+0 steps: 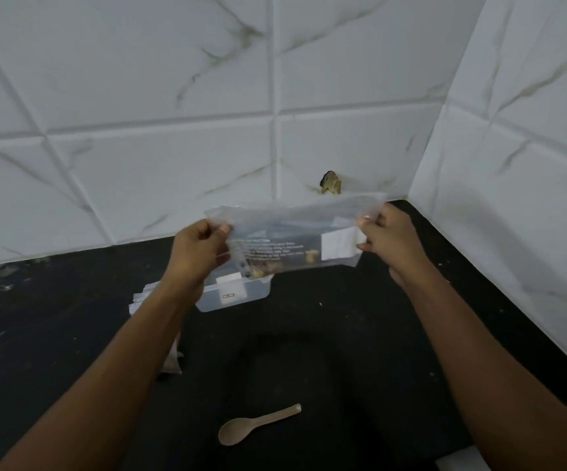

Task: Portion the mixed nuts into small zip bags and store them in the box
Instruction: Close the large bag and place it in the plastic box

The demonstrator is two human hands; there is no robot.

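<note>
Holding a clear zip bag (295,232) up by both top corners: left hand (195,248) and right hand (389,237) are each pinching an end, grip closed on the plastic. Just under the grip the clear box (238,294) is sitting on the black tabletop (360,334), the spoon (256,425) lying nearer me. I'd be keeping it level while pulling the seal apart so the few nuts inside aren't spilling.

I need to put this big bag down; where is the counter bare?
Bare counter lies between the spoon and the clear box, and rightward to the wall. It is crowded left of the box, where small bags lie.
</note>
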